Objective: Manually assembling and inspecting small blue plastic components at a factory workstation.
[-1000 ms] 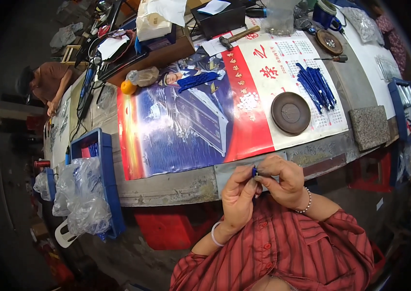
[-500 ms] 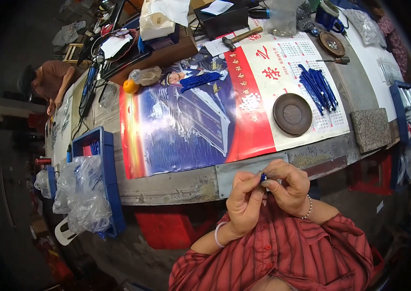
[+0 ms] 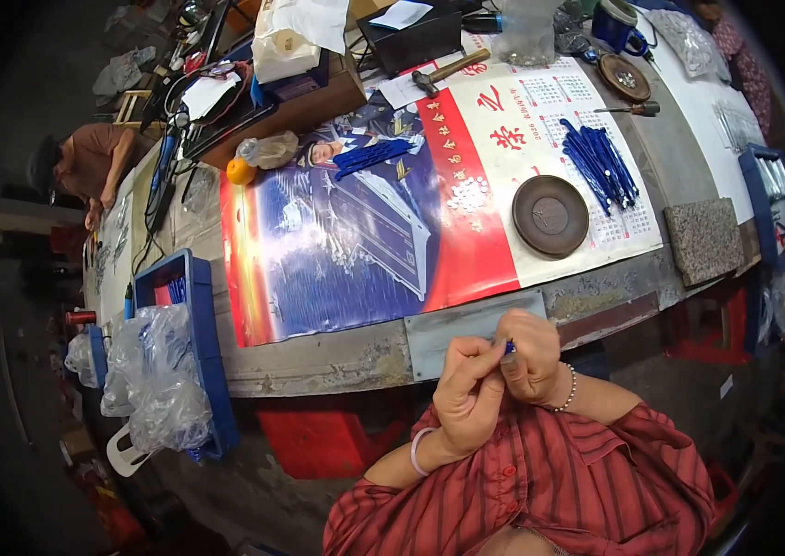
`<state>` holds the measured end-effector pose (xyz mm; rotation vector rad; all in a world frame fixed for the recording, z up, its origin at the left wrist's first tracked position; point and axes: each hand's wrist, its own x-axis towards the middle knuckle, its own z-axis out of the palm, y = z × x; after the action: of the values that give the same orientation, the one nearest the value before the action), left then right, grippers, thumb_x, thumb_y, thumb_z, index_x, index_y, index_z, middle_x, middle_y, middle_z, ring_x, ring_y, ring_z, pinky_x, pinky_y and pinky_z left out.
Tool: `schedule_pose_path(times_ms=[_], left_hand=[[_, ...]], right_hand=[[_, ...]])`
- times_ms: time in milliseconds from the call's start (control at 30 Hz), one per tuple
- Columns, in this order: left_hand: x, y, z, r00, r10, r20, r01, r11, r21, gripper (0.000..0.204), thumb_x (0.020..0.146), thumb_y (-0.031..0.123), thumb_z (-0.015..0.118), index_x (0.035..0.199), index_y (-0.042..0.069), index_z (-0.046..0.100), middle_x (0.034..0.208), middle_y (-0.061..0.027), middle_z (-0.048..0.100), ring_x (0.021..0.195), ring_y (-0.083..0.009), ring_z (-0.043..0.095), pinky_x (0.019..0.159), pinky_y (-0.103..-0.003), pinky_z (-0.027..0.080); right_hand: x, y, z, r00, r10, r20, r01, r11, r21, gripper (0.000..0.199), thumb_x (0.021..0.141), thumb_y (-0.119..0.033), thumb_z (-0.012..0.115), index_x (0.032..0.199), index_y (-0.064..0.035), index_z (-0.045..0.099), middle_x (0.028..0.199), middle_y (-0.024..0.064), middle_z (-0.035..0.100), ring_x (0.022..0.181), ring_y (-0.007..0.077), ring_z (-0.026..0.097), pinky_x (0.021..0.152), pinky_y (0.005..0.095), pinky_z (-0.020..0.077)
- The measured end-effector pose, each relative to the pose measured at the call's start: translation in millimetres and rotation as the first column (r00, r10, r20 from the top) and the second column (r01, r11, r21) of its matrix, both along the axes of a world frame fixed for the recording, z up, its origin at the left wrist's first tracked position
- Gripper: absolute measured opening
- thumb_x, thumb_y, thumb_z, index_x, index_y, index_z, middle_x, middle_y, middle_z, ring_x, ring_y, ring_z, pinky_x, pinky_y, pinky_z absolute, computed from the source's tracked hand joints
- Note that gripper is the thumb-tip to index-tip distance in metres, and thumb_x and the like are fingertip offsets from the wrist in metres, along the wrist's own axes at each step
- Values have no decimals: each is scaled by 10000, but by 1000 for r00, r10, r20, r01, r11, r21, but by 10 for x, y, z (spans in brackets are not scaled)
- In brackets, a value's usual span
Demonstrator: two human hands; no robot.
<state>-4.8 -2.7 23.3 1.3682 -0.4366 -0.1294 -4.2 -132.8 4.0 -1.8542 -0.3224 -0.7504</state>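
Just past the near table edge, my left hand (image 3: 468, 394) and my right hand (image 3: 535, 360) meet in front of my chest. Both are closed, fingertips pinched around a small dark-blue piece (image 3: 510, 347). Most of it is hidden by the fingers, so its kind does not show. Farther off, a pile of slim dark-blue sticks or strips (image 3: 600, 167) lies on the right of a printed calendar sheet (image 3: 355, 269), and a second dark-blue bundle (image 3: 372, 157) lies near its back edge. Small white pieces (image 3: 468, 193) form a little heap between them.
A round brown dish (image 3: 551, 217) sits on the sheet, with a stone block (image 3: 703, 241) to its right. Behind are a hammer (image 3: 448, 72), a screwdriver (image 3: 638, 109) and an orange (image 3: 241, 170). Left, a blue crate (image 3: 209, 352) holds plastic bags. Another person (image 3: 96, 157) sits far left.
My right hand has turned and its fingers have curled in more around the dark-blue piece. My left hand still pinches beside it. The whole view has shifted slightly.
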Motion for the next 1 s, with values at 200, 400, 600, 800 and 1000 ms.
schedule_pose_path(times_ms=[200,400,600,800,1000], left_hand=[[5,16,-63,937,-99,-336,47,986,-158,284,868,-91,523,1131,-9,593,998,-57,470,815,-109,491,703,-194,406],[26,-117,-191,975,-88,-203,30,963,-269,217,887,-99,474,1070,5,526,1004,-71,451,620,-86,450,504,-201,374],[21,28,-97,923,-141,-359,23,949,-314,217,875,-128,469,1048,-2,508,1037,-84,451,659,-87,473,534,-214,402],[-34,120,-205,959,-84,-272,23,975,-220,231,865,-137,483,1038,8,531,1057,-92,460,675,-92,483,542,-207,395],[166,313,-122,947,-135,-291,154,987,43,217,877,-109,464,1063,-4,497,1078,-102,475,646,-97,484,519,-213,398]], right_hand=[[93,-157,93,968,-11,-252,15,1000,13,242,912,-235,539,802,-27,483,681,65,491,530,176,459,501,322,373],[17,-111,269,985,111,-135,-67,953,295,535,687,-20,706,1113,-52,384,889,58,446,590,64,365,502,201,325],[26,-203,182,958,95,-269,-18,961,275,667,602,-27,746,1147,-34,362,898,60,443,582,69,399,512,192,340],[87,-210,150,966,181,-184,-173,983,60,775,567,-95,823,1181,-67,350,1035,63,432,651,83,400,537,213,353],[-113,-556,37,955,-52,-293,203,835,512,748,638,-53,790,1225,-64,326,1054,43,420,668,66,365,550,185,352]])
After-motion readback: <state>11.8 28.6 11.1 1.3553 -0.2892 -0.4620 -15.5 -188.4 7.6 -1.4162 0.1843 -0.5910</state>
